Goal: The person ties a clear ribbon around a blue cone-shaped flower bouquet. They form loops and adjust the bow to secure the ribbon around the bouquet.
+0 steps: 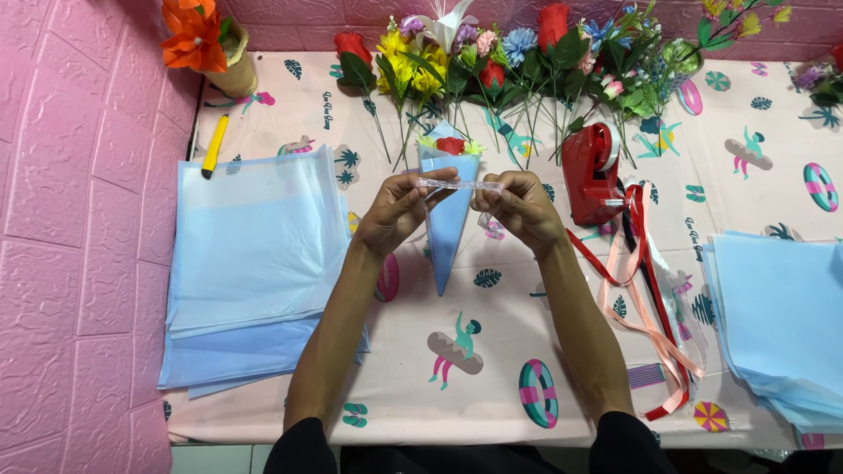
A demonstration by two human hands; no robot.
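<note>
tape strip [460,185] btwn both hands; blue cone [448,233] below

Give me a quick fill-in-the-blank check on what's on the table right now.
1. Both hands, left hand and right hand, stretch a strip of clear ____ between them.
2. The blue paper cone holds a ____ flower at its top.
3. The tape dispenser is ____ in colour.

Missing words: tape; red; red

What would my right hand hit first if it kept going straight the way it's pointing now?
The right hand points up-left across the table, toward the left hand. It would likely meet the blue cone between them first, though its height above the cone is unclear.
</note>
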